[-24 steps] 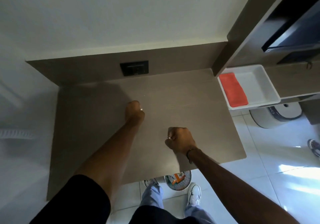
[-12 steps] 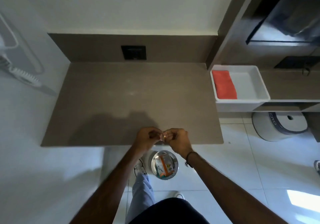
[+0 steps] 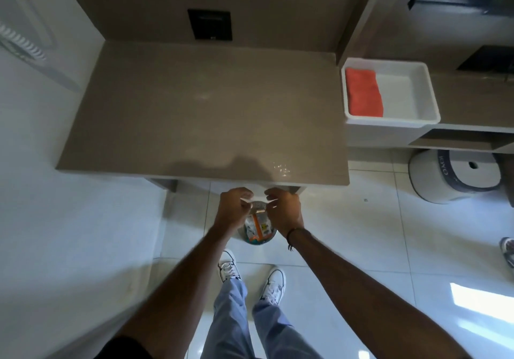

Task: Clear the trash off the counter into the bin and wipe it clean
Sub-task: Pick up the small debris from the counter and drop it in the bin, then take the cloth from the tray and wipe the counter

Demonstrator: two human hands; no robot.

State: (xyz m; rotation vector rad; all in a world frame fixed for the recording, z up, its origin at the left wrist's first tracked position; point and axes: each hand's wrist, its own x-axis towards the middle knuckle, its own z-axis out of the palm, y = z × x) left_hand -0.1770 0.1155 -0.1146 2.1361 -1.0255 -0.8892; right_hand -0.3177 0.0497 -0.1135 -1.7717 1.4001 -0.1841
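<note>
The brown counter (image 3: 200,114) fills the upper middle of the head view, its top bare. On the floor below its front edge stands a small round bin (image 3: 258,232) with an orange and white wrapper inside. My left hand (image 3: 232,210) and my right hand (image 3: 283,210) hover just above the bin, close together. Each pinches a small white scrap of paper: one scrap (image 3: 246,199) by the left fingers, another scrap (image 3: 271,200) by the right. The hands hide most of the bin.
A white tray (image 3: 411,91) with a folded orange cloth (image 3: 363,91) sits on the shelf right of the counter. A round white stool (image 3: 453,176) stands on the tiled floor. A black socket plate (image 3: 210,23) is on the back panel. My legs and white shoes are below.
Both hands left the counter top, met at its front edge, and now hold white scraps over the bin. The camera has tilted further down toward the floor.
</note>
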